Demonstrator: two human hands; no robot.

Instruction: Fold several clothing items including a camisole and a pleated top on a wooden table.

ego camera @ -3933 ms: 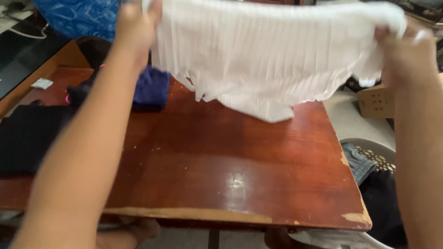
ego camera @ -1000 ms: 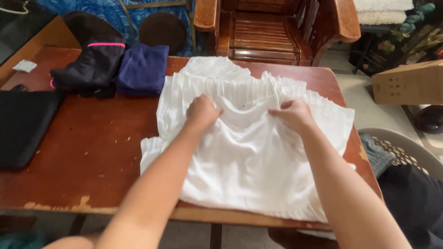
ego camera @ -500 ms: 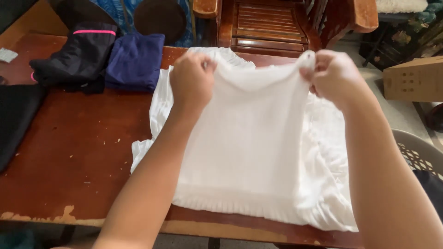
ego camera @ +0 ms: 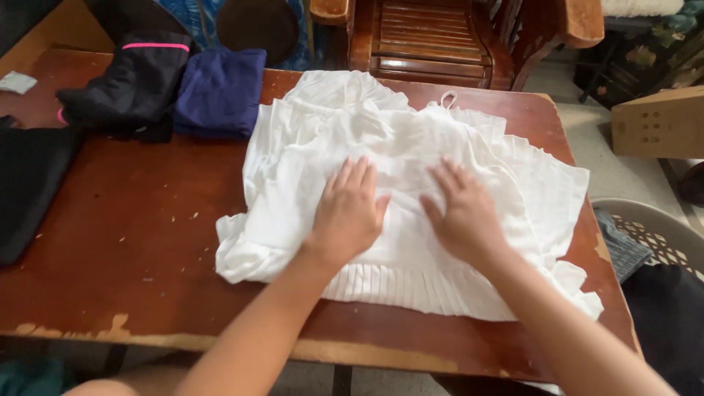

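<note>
Both hands spread flat on a white pleated garment.

Left hand (ego camera: 348,213) and right hand (ego camera: 462,213) open, palms down, fingers splayed, side by side on the middle of the white garment (ego camera: 513,183), gripping nothing. Garment rumpled across the right half of the worn brown surface (ego camera: 132,249), hem near the front edge. Left of the garment, folded navy cloth (ego camera: 220,92) and black clothing with a pink stripe (ego camera: 132,81); beyond it, wooden chair (ego camera: 433,37); right of it, laundry basket (ego camera: 653,227).
</note>
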